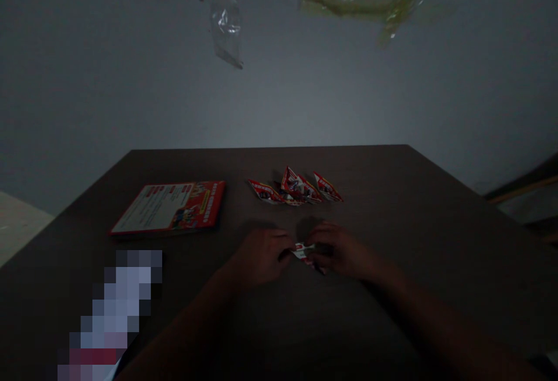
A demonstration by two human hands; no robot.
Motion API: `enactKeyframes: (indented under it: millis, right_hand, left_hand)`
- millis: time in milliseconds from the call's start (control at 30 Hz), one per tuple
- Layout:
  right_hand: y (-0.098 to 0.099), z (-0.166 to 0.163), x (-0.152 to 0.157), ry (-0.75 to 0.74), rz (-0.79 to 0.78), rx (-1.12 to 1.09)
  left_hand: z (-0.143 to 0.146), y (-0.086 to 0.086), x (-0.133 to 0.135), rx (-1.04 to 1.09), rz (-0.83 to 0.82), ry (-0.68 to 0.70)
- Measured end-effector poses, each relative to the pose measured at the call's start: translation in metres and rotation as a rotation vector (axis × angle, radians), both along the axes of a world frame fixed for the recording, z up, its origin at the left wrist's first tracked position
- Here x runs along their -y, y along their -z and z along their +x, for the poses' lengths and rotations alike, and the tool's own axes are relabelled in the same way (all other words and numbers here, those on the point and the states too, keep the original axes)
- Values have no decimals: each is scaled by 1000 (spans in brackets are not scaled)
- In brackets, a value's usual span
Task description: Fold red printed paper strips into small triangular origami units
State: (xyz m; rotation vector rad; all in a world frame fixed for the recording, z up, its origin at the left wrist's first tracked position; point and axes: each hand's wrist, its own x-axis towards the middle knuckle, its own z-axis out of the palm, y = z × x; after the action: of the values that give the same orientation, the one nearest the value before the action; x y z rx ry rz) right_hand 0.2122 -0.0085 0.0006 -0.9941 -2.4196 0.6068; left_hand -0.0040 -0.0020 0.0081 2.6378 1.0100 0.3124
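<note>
Between my two hands is a small piece of printed paper [301, 251], white and red, with creased, pointed edges. My left hand [261, 256] pinches its left end between thumb and fingers. From the other side my right hand [344, 253] has its fingers closed on the paper, covering part of it. A red corner sticks out below the right fingers. Just beyond the hands lie several folded red paper pieces [300, 186] with pointed ends, some overlapping. The dim light hides fine detail of the fingers.
A flat stack of red-and-white printed sheets or booklets [168, 209] lies left on the dark wooden table [392, 195]. Nearer me at left is a blurred-out, bright, long object [115, 305]. Behind the table, yellowish tape [349, 3] and clear plastic [226, 29] hang on the wall.
</note>
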Motion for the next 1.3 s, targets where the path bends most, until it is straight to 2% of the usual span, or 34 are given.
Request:
enactKeyframes:
  millis: [200,433,767,1100,1300]
  right_hand:
    - [4,-7,6,-12,-36,-52]
    - [16,-11,5,97,-126,-119]
    - [15,-11,5,68,-188,-135]
    - [15,-11,6,76,-188,-149]
    - [18,-12,8,82,-162,-178]
  left_hand:
    - [-1,7,-2,116,-108,-88]
    - [-1,9,-2,178,-198,-111]
    - [6,14,-4,289,-306,-211]
    - [10,21,-6,343,-301,-244]
    - [7,22,-10,349,-209,-296]
